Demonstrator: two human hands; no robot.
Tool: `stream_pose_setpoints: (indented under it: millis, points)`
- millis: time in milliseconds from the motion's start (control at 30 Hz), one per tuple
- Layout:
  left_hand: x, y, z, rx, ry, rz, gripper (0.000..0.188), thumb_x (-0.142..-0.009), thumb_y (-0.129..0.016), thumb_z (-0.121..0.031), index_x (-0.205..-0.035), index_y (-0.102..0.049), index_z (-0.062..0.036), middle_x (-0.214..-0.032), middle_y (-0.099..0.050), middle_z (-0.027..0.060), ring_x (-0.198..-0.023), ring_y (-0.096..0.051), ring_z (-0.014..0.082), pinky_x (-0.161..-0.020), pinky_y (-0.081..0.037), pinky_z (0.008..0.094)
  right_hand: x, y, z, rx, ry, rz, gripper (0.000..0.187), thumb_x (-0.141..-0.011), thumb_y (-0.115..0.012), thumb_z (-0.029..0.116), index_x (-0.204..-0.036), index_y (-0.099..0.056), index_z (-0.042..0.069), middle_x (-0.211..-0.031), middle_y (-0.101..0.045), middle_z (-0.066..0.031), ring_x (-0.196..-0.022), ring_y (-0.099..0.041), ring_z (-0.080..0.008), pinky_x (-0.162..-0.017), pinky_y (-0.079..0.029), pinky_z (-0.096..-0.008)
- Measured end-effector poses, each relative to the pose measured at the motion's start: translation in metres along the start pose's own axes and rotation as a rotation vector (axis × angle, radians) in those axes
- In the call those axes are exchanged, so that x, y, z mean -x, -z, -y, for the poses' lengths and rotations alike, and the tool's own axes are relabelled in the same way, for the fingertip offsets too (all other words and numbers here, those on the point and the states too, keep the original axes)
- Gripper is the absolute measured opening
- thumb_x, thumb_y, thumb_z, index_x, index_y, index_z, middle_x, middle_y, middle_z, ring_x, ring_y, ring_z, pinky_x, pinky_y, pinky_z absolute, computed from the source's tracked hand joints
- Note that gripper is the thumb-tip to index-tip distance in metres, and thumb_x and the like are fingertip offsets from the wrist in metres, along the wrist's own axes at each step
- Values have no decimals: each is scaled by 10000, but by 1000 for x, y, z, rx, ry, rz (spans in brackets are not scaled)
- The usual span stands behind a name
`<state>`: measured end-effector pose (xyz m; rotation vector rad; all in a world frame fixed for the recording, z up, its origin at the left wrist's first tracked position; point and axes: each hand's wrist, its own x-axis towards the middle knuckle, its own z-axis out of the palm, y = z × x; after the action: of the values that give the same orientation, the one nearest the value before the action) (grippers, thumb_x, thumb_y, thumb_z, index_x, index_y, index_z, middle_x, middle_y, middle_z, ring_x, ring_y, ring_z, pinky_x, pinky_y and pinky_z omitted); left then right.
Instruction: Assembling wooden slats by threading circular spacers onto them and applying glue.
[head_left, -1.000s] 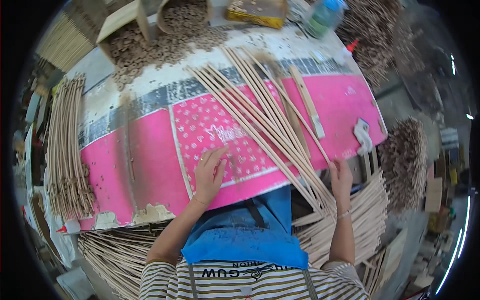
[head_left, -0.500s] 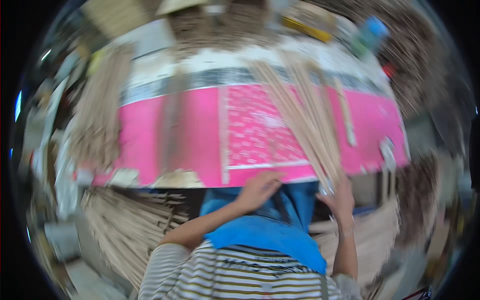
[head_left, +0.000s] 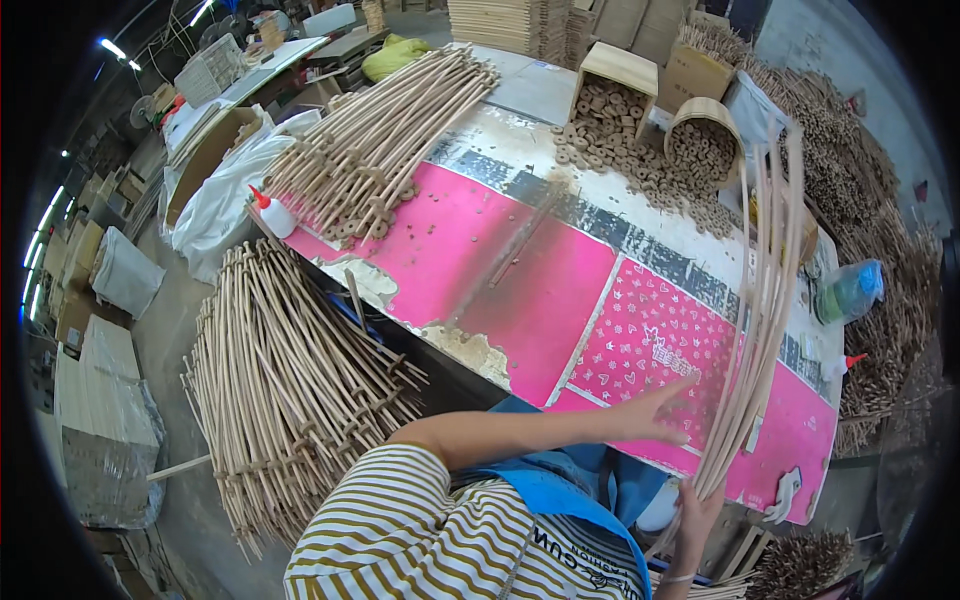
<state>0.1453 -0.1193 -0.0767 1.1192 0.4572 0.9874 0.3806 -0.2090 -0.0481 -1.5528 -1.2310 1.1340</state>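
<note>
A bundle of long, thin wooden sticks [head_left: 750, 345] slants up from the table's near right edge, its far ends fanning apart and blurred. My right hand [head_left: 697, 515] is closed round its near end. My left hand [head_left: 655, 412] reaches across over the pink patterned tabletop [head_left: 645, 335], fingers apart and nothing in them, just left of the sticks. One loose dark stick [head_left: 525, 240] lies on the pink surface further left.
Sticks with wooden rings [head_left: 385, 135] are heaped on the table's far left, beside a red-tipped glue bottle [head_left: 275, 212]. More ringed sticks [head_left: 290, 390] stand on the floor. A wooden box [head_left: 612, 85] and a round tub [head_left: 705, 135] spill rings. A plastic bottle [head_left: 848, 292] stands right.
The view has swung left. The sticks in my right hand, which lay along the table before, now rise over its right side. My left hand has moved from the near edge toward them.
</note>
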Motion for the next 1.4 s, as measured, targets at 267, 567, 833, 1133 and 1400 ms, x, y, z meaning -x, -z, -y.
stream_pose_setpoints:
  millis: [267,567,833,1133,1400]
  points:
    - [-71,-3,-127,-568,-442,-503,1084,-759,-843,-184,-1605,-166,-143,-1153,-620,179,-1017,-667,283,-849,-564,383,-86,-152,45,-478,256,182,531,-884,-736,37,-1352,-485,19,-1070,-660,-90,-906,-652,-131,-724,-537,-259]
    - [5,84,-207,-1738,-238,-218,611,-918,-584,-107,-1507,-451,-205,-956,-661,103,-871,-683,306,-701,-560,448,-63,-137,126,232,870,196,177,-853,-753,44,-1027,-729,20,-1014,-712,-146,-878,-704,-243,-781,-564,-313]
    - [44,163,-130,-1956,-40,370,660,-868,-650,-145,-1499,-467,-208,-941,-593,77,-843,-638,286,-764,-548,404,-83,-72,68,1154,671,289,1219,-606,-891,455,-1595,-277,96,-1595,-349,-174,-1470,-328,-384,-1221,-225,-556]
    - [31,197,-96,-1656,59,161,710,-725,-819,-256,-1379,-585,-109,-1088,-583,104,-1030,-565,324,-918,-439,460,-127,-88,-8,793,596,277,633,-704,-838,335,-1241,-629,73,-1104,-587,-94,-1070,-554,-300,-923,-454,-440]
    - [34,199,-93,-1733,95,106,594,-734,-786,-182,-1304,-641,-99,-1031,-576,94,-982,-548,319,-870,-445,450,-138,-92,-10,787,634,388,433,-781,-798,276,-1090,-590,55,-1055,-584,-120,-1062,-585,-311,-884,-492,-426]
